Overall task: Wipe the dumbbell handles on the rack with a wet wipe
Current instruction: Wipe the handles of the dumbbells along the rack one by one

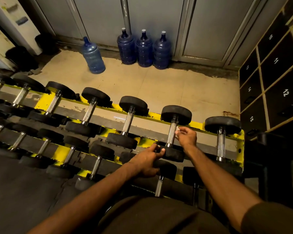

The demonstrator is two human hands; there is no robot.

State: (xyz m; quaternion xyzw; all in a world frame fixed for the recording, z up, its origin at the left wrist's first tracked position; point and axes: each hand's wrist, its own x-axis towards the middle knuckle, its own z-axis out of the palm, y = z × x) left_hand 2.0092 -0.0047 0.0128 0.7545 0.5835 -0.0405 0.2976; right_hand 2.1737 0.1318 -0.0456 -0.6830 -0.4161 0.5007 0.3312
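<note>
Pinching a thin white wet wipe [177, 131] in my right hand [187, 137], beside the knurled chrome handle [171, 134] of a black rubber-headed dumbbell [176, 114] on the yellow steel rack [198, 124]. My left hand [148, 160] curls over its near head. I judge the dumbbell heavy and rigid, and the wipe limp, best wrapped round the handle.

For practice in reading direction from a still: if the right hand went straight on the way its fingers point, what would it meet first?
The chrome handle of the dumbbell right beside its fingertips. The right hand pinches the wet wipe towards that handle; whether it already touches is unclear.
</note>
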